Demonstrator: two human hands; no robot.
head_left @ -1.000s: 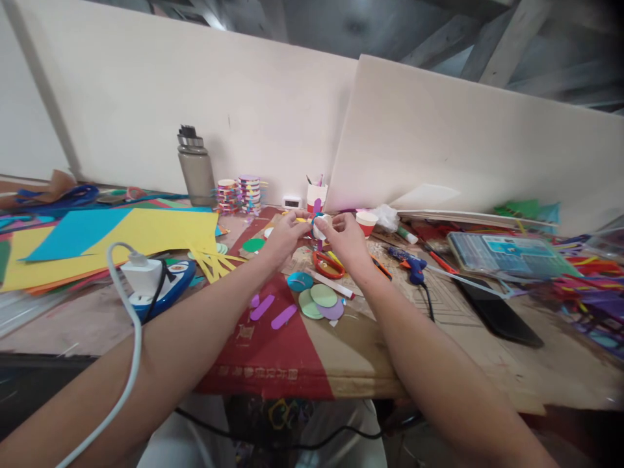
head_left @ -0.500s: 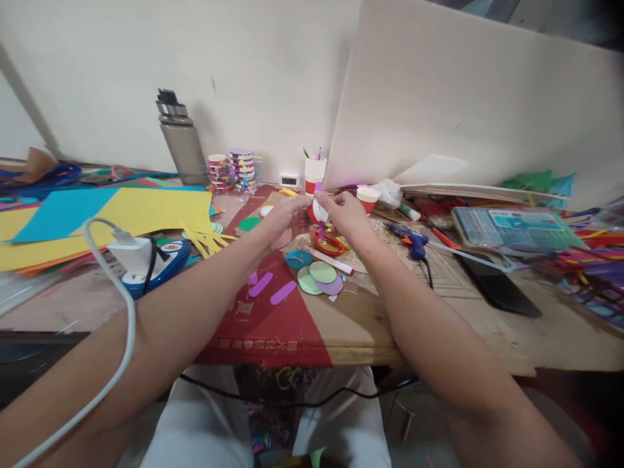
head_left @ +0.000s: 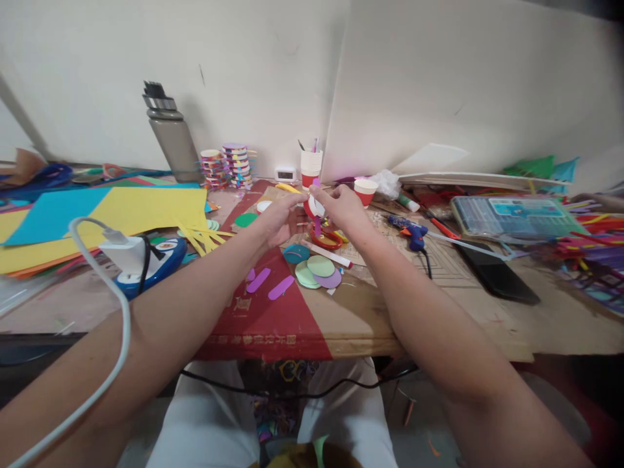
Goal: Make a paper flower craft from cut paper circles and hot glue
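Between my two hands is a small red-and-white paper cup (head_left: 316,207), its white round end facing me. Purple strips (head_left: 317,227) stick out above and below it. My left hand (head_left: 283,221) grips the cup's left side with thumb and fingers. On the other side, my right hand (head_left: 345,207) has its fingertips pinched at the cup's upper right edge. Under the hands lie red-handled scissors (head_left: 327,239) and a white stick with a red end (head_left: 331,255). Nearer to me are green and purple paper discs (head_left: 320,266) and loose purple strips (head_left: 281,288).
A glue gun (head_left: 414,235), a black phone (head_left: 494,273) and a clear plastic case (head_left: 517,216) lie to the right. Yellow and blue sheets (head_left: 146,211) and a power strip (head_left: 160,263) with a white cable are left. A bottle (head_left: 173,140) and decorated cup stacks (head_left: 237,166) stand behind.
The view has shifted slightly, so most things sit a little further left and higher. Both hands keep hold of the cup; the purple strip below it now shows more upright.
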